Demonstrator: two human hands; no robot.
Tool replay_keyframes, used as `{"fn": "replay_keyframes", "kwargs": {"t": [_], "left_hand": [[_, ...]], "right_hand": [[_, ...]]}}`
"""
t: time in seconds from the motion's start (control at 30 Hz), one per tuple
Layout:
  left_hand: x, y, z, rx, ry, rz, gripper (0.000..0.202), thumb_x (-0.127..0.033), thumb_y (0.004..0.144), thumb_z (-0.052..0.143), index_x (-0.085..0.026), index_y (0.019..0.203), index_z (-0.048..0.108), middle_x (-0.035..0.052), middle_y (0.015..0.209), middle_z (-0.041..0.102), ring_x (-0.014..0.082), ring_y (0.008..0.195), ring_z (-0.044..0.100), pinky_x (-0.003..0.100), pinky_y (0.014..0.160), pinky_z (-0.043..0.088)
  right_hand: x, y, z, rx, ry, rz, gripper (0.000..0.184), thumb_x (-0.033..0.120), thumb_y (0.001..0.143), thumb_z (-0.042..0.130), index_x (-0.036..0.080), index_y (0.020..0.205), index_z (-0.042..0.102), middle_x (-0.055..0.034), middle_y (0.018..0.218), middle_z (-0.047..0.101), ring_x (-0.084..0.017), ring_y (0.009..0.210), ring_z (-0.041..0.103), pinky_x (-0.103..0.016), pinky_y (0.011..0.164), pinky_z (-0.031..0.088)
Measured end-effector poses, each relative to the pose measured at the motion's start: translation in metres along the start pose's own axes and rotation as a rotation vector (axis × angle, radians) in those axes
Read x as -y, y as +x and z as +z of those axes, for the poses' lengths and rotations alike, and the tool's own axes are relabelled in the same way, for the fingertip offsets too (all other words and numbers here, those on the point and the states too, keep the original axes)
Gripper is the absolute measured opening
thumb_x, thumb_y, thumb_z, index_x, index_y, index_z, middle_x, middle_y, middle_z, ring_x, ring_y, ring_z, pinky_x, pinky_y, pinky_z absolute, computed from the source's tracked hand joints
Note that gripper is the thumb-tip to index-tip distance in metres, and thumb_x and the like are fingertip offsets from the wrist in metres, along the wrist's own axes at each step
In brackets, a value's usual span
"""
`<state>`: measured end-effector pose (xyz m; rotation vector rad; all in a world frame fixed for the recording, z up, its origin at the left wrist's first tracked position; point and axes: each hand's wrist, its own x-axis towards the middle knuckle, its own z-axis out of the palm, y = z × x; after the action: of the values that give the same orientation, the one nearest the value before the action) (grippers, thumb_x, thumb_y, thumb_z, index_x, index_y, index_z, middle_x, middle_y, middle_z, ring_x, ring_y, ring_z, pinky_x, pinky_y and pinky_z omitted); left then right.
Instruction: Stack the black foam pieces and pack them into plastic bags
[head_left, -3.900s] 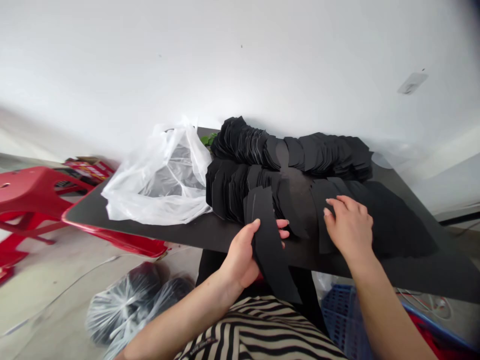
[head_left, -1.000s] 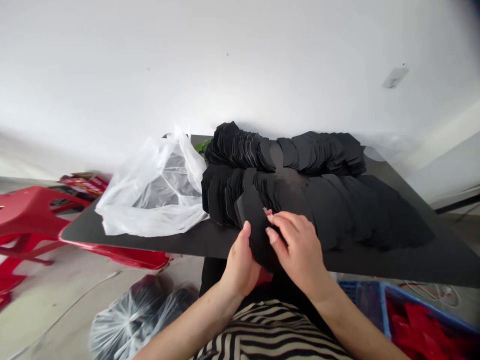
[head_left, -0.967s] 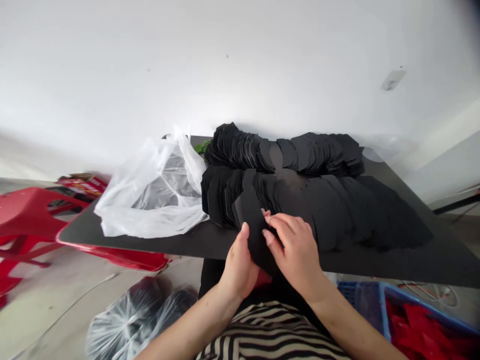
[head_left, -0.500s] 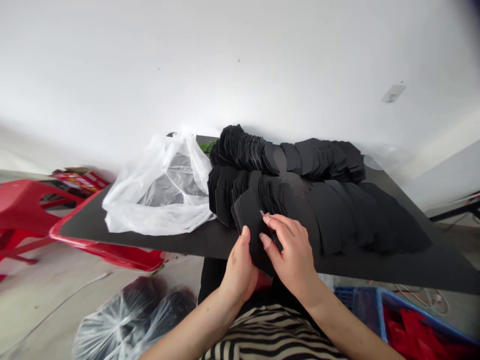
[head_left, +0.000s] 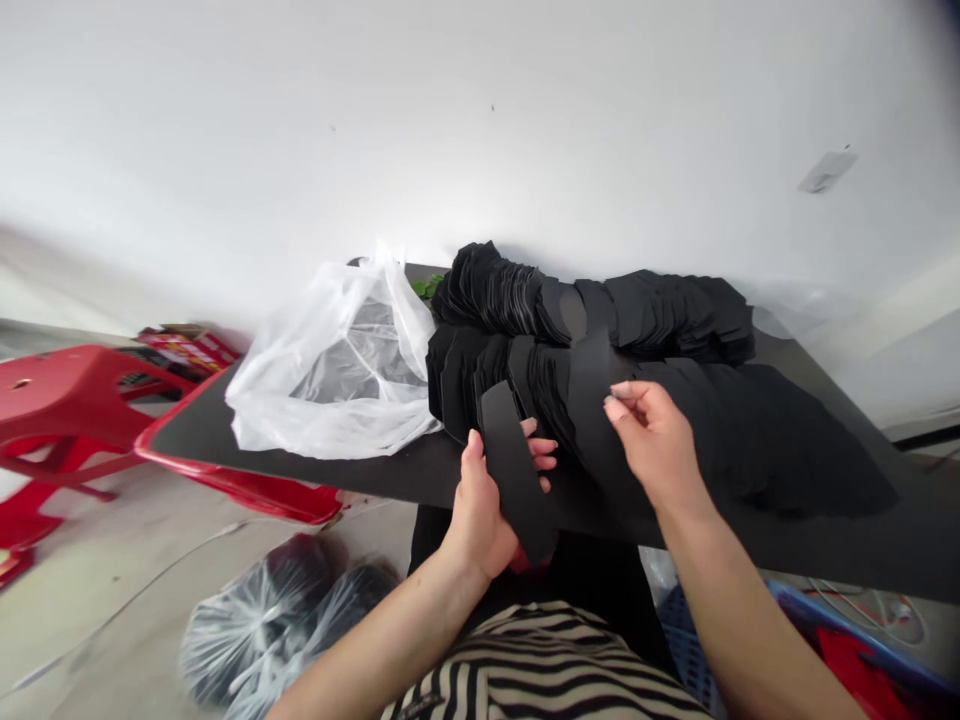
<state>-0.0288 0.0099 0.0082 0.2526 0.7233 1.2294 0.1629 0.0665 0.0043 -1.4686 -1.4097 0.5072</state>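
A black, curved, flat piece (head_left: 517, 470), apparently a small stack of such pieces, lies across my left hand (head_left: 487, 500); the thumb is on its left edge and the fingers come round behind it. My right hand (head_left: 656, 440) is off to the right, thumb and fingertips pinched at the edge of another black curved piece (head_left: 592, 400). That piece spans the gap in the front row of overlapping black pieces (head_left: 757, 430). A second row of black pieces (head_left: 667, 310) lies behind, near the wall.
A white plastic bag (head_left: 277, 420) sits open on the dark table (head_left: 360, 480), left of the rows. Red stools (head_left: 82, 390) stand at the left. Tied clear bags (head_left: 255, 620) rest on the floor, and a blue crate (head_left: 795, 600) with red material stands low at right.
My right hand has moved right, away from my left hand, and a black curved piece now covers the gap in the front row. My left hand keeps its hold.
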Motion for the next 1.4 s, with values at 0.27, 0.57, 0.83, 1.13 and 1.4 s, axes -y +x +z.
{"fn": "replay_keyframes", "kwargs": {"t": [0.27,0.57,0.83,1.13,1.4], "left_hand": [[-0.002,0.002,0.001,0.003,-0.011,-0.093,0.055,-0.054,0.094,0.046,-0.011,0.120,0.067,0.0150,0.108,0.070,0.0217,0.094,0.064,0.031,0.074,0.053],[0.000,0.001,-0.001,0.042,-0.020,-0.085,0.047,-0.049,0.092,0.055,-0.017,0.126,0.061,0.0153,0.130,0.062,0.0281,0.126,0.051,0.037,0.086,0.051],[0.009,-0.001,-0.005,0.022,0.024,0.097,0.039,-0.043,0.088,0.065,-0.019,0.119,0.066,0.0094,0.122,0.066,0.0232,0.121,0.056,0.033,0.101,0.043],[0.014,-0.009,0.001,-0.006,0.109,0.163,0.036,-0.040,0.087,0.067,-0.019,0.116,0.067,0.0085,0.125,0.064,0.0216,0.115,0.057,0.031,0.095,0.046],[0.015,-0.012,0.010,-0.061,0.010,0.039,0.035,-0.043,0.087,0.064,-0.016,0.110,0.069,0.0089,0.113,0.070,0.0229,0.108,0.063,0.032,0.094,0.050]], "right_hand": [[-0.069,0.019,0.010,0.232,-0.609,-0.003,0.029,0.025,0.087,0.053,0.018,0.115,0.060,-0.0119,0.110,0.066,-0.026,0.093,0.064,-0.040,0.083,0.049],[-0.029,0.003,0.019,0.267,-0.599,-0.153,0.025,0.028,0.093,0.048,0.020,0.110,0.064,-0.0114,0.118,0.063,-0.030,0.105,0.058,-0.044,0.087,0.048],[0.042,-0.048,0.018,0.508,-0.024,-0.153,0.033,0.037,0.084,0.069,0.028,0.114,0.060,-0.0039,0.125,0.057,-0.018,0.101,0.062,-0.033,0.087,0.052],[0.047,-0.060,0.011,0.589,0.086,-0.079,0.032,0.037,0.087,0.066,0.027,0.116,0.059,-0.0030,0.122,0.060,-0.018,0.105,0.061,-0.032,0.091,0.052],[0.050,-0.056,-0.004,0.567,0.145,0.000,0.025,0.040,0.093,0.054,0.025,0.111,0.062,-0.0034,0.111,0.067,-0.018,0.098,0.065,-0.030,0.086,0.052]]}}
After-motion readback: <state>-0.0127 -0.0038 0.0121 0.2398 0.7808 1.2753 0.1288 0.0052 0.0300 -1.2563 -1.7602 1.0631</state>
